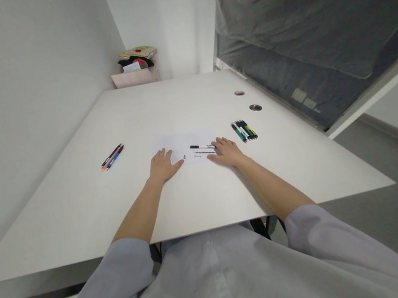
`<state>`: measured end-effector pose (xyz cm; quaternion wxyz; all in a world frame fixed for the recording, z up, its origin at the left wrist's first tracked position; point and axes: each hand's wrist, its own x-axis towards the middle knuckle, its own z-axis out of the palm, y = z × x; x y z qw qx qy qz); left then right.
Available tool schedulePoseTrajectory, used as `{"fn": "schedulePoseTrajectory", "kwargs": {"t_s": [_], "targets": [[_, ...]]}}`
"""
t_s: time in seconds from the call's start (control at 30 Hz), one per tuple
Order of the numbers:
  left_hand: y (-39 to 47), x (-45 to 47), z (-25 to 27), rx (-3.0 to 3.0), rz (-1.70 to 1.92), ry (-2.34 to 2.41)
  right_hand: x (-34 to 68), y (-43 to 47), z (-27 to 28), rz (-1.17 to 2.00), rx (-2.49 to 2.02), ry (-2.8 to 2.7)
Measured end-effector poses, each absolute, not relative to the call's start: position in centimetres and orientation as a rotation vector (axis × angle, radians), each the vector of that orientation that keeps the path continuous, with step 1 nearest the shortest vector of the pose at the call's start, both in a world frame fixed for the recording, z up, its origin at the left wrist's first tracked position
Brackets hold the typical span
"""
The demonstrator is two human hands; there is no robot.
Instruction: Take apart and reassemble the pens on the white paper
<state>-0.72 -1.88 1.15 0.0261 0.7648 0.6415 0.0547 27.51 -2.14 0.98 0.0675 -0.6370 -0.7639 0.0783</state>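
My left hand [163, 164] lies flat with its fingers spread on the left part of a white sheet of paper [171, 142]. Over the sheet's right edge rests my right hand [226, 151], also flat and open. Between them on the paper is a white and black pen barrel [200, 146], its right end close to my right fingers. Below it lie a thin dark refill [204, 152] and a small spring [197, 156]. A tiny dark pen tip [184, 157] sits near my left thumb. Whether my right fingers touch the barrel I cannot tell.
Several pens [244, 131] in green, black, white and yellow lie side by side at the right. A few black, pink and blue pens [112, 157] lie at the left. Two round cable holes [255, 108] pierce the white table [176, 102]. A dark cover [314, 15] hangs along the right.
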Motion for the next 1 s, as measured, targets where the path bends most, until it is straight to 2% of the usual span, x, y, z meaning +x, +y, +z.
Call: {"fn": "schedulePoseTrajectory", "kwargs": {"t_s": [1.0], "targets": [[-1.92,-0.69,0.9,2.364,0.179,2.003,27.6,-2.17,0.88,0.235,-1.906,-2.304]]}}
